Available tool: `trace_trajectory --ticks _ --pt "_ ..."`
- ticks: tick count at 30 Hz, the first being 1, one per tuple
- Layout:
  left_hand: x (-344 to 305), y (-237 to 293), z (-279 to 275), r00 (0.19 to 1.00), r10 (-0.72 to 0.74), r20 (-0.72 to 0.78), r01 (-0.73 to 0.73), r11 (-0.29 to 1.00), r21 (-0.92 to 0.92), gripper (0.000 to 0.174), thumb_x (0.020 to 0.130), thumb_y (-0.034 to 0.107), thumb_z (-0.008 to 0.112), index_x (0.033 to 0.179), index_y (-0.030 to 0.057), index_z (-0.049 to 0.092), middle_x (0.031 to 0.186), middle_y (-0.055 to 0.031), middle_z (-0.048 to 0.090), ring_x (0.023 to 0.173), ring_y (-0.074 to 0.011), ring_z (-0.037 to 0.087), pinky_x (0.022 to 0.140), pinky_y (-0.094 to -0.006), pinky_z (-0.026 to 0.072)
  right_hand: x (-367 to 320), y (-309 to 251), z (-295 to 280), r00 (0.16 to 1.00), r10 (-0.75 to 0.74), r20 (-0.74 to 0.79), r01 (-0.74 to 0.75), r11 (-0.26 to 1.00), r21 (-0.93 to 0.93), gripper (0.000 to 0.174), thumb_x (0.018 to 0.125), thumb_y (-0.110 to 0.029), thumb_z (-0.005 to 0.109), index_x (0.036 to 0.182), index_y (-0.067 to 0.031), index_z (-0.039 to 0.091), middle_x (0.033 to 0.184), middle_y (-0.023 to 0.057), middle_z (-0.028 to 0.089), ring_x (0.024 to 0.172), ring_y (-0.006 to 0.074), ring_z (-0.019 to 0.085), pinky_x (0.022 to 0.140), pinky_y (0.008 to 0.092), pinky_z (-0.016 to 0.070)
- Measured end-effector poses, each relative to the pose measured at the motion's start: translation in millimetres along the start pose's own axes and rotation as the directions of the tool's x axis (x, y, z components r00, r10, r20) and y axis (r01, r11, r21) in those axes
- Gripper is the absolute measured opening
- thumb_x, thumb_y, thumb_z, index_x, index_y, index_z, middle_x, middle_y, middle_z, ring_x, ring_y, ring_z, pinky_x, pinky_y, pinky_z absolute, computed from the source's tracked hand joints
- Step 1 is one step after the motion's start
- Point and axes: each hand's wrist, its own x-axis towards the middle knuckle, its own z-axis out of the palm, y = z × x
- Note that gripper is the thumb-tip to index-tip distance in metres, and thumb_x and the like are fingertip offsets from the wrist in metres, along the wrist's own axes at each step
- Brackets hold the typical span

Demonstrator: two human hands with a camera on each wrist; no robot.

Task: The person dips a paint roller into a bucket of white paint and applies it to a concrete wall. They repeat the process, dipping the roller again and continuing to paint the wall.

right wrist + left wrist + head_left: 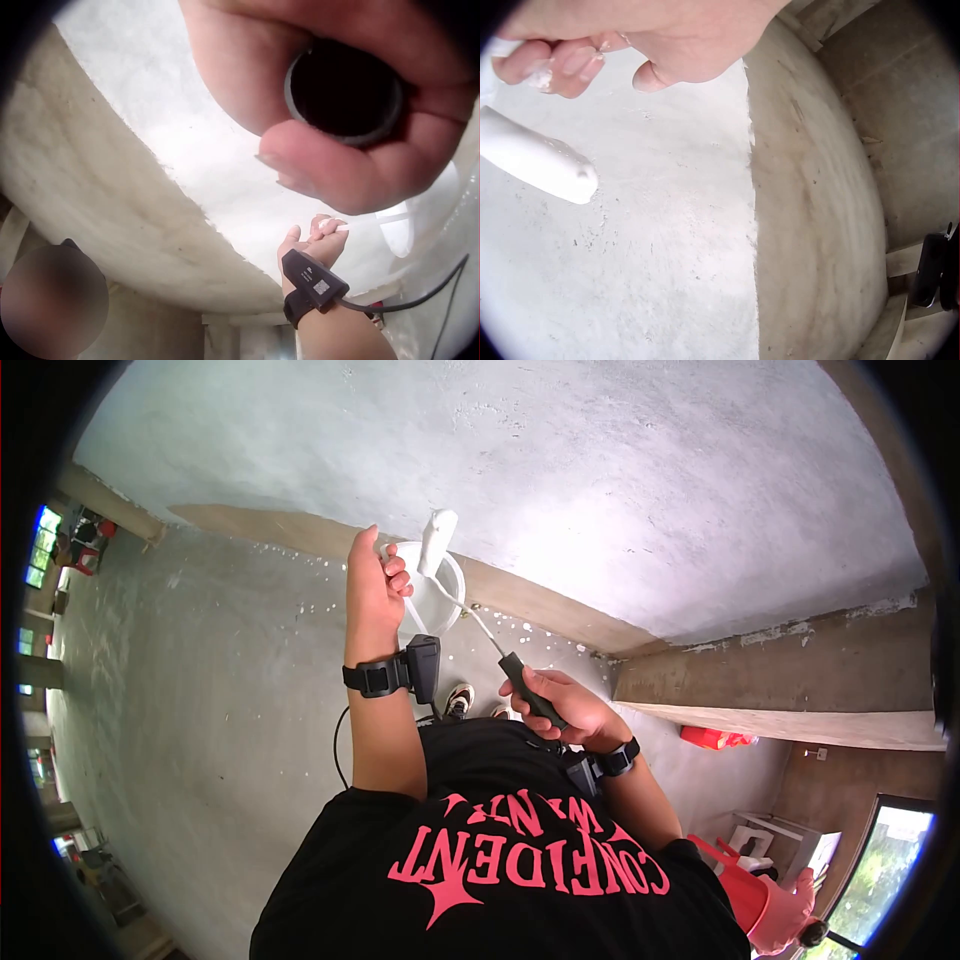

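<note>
The roller sleeve (437,542) looks like soft nap, soaked and slick with wet white paint. Its handle (532,693) is black matt plastic, smooth at the rim, and the thin wire frame (475,615) looks like metal crusted white. The bucket (435,615) is smooth white plastic. The wall (600,480) is matt, chalky white and finely pitted. The bare band (817,225) beside the paint is rough grey-brown cement. The floor (200,690) is dull grey concrete, speckled white.
</note>
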Motion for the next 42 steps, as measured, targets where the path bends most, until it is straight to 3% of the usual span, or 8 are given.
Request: trace_trajectory --ticks 6,11,21,26,38,42 --pt "-1.0 0.7 -1.6 1.0 0.002 0.003 -0.001 1.0 -0.015 0.037 0.089 0.046 0.054 0.076 0.0131 0.044 0.055 0.0059 0.033 0.046 -0.0088 0.028 0.049 -0.0267 0.0246 3.4 7.5 -2.5 0.998 -0.056 -0.041 0.052 0.993 -0.103 0.044 0.104 -0.042 0.042 0.112 -0.0005 0.053 0.078 -0.0016 0.046 0.054 0.0058 0.043 0.04 0.0204 0.0341" --pt "3.3 1.5 -3.4 1.0 -0.004 0.012 0.004 1.0 -0.001 0.041 0.09 0.049 0.051 0.08 0.0096 0.046 0.056 0.0047 0.033 0.046 -0.0111 0.03 0.05 -0.0282 0.0267 5.7 11.0 -9.4 0.985 -0.024 -0.172 -0.019 0.969 -0.245 0.038 0.104 -0.038 0.043 0.104 -0.0022 0.054 0.073 -0.0024 0.046 0.051 0.0045 0.04 0.039 0.0203 0.0311" --pt "-0.9 5.1 -0.9 1.0 -0.003 0.008 0.003 1.0 -0.003 0.041 0.092 0.048 0.049 0.082 0.0088 0.047 0.055 0.0041 0.034 0.045 -0.0112 0.029 0.05 -0.0284 0.0265 4.9 16.1 -12.0 0.976 -0.084 -0.203 0.023 0.957 -0.288 0.034 0.103 -0.034 0.046 0.097 -0.0021 0.056 0.069 -0.0024 0.046 0.044 0.0044 0.04 0.036 0.0209 0.0294" --pt "5.8 3.6 -2.1 1.0 -0.003 0.008 0.003 1.0 -0.016 0.039 0.088 0.047 0.054 0.074 0.0129 0.043 0.056 0.0051 0.034 0.046 -0.0092 0.028 0.049 -0.0276 0.0251 6.7 17.1 -16.0 0.983 -0.066 -0.172 0.041 0.989 -0.145 0.035 0.102 -0.035 0.047 0.096 -0.0014 0.056 0.068 -0.0023 0.047 0.044 0.0046 0.04 0.035 0.0208 0.0291" --pt "2.6 6.8 0.3 0.999 0.0 0.041 0.0 1.0 -0.007 0.038 0.088 0.047 0.054 0.077 0.0119 0.046 0.056 0.0053 0.033 0.047 -0.0093 0.029 0.05 -0.0271 0.0248 8.2 13.4 -10.9 0.964 -0.07 -0.256 -0.006 0.958 -0.286 0.036 0.102 -0.036 0.046 0.095 -0.0023 0.057 0.067 -0.0025 0.046 0.044 0.0042 0.038 0.036 0.0203 0.0274" --pt "8.1 5.8 -1.2 1.0 -0.006 0.029 0.006 1.0 -0.004 0.038 0.088 0.047 0.054 0.077 0.0118 0.045 0.056 0.0051 0.033 0.047 -0.0095 0.028 0.05 -0.0271 0.0248 5.9 15.9 -12.5 0.973 -0.099 -0.209 0.053 0.975 -0.216 0.036 0.102 -0.036 0.047 0.095 -0.0026 0.057 0.066 -0.0024 0.046 0.044 0.0042 0.038 0.036 0.0205 0.0269"
